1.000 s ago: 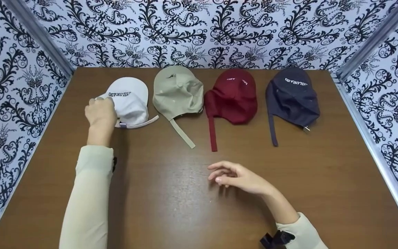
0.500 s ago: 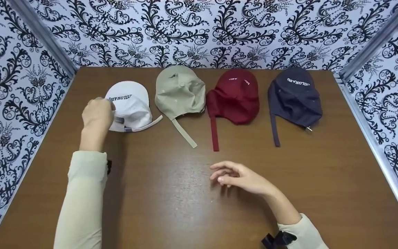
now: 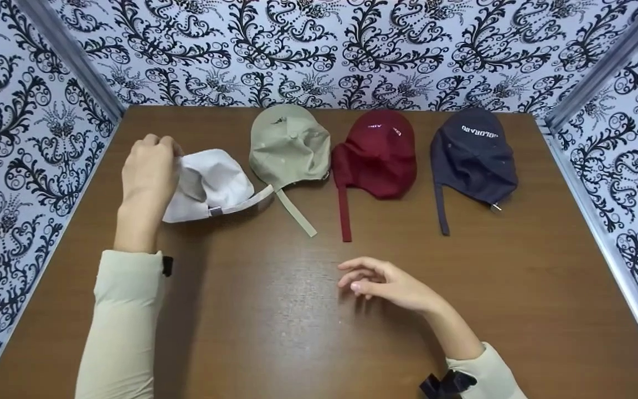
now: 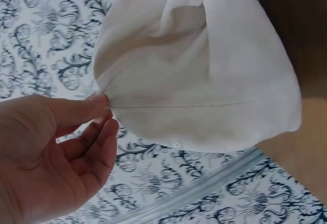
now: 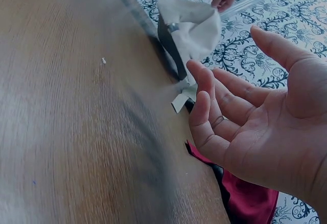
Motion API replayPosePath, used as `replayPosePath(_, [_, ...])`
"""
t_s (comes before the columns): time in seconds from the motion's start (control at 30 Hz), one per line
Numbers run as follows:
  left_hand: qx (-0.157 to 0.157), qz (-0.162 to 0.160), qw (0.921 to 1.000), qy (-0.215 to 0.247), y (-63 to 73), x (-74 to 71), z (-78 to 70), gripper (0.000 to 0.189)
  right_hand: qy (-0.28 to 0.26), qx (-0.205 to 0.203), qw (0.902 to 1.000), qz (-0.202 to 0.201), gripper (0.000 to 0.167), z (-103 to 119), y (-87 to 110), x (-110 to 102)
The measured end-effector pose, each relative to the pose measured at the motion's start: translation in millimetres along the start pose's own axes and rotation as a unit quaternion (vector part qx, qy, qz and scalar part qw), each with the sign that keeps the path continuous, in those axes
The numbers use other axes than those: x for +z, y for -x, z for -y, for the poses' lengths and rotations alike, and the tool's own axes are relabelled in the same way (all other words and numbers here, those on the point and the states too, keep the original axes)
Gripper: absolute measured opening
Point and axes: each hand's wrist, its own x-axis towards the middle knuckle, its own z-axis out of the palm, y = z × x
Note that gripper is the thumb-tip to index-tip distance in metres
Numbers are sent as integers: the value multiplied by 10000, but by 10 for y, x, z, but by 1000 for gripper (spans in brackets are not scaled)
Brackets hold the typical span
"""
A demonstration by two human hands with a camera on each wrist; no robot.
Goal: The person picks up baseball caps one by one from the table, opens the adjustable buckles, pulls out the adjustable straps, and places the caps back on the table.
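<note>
My left hand (image 3: 149,177) pinches the crown edge of a white baseball cap (image 3: 216,180) at the left of the table. In the left wrist view, thumb and fingertips of the left hand (image 4: 66,147) grip the white cap's fabric (image 4: 204,81) at its side seam. The cap is tilted, its back strap (image 3: 252,200) pointing right toward the beige cap (image 3: 291,144); its brim and lettering are hidden in the head view. My right hand (image 3: 388,282) hovers over the front middle of the table, fingers loosely bent and holding nothing, as the right wrist view also shows.
Right of the beige cap lie a red cap (image 3: 380,155) and a navy cap (image 3: 474,155) with white lettering, straps toward me. All rest on a brown wooden table (image 3: 274,310). Patterned walls (image 3: 319,55) enclose the back and both sides.
My left hand has drawn the white cap up and toward me, tilting it so that its lettering no longer shows. The strap has swung right. My right hand stays almost still.
</note>
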Motion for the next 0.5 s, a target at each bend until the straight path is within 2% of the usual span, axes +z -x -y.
replayPosePath(0.23, [292, -169, 9994, 56, 114, -158, -159, 16, 15, 33, 10000, 6, 45, 8, 2, -1])
replayPosePath(0.5, [518, -512, 9968, 322, 247, -323, -383, 13, 23, 40, 10000, 4, 45, 9, 4, -6])
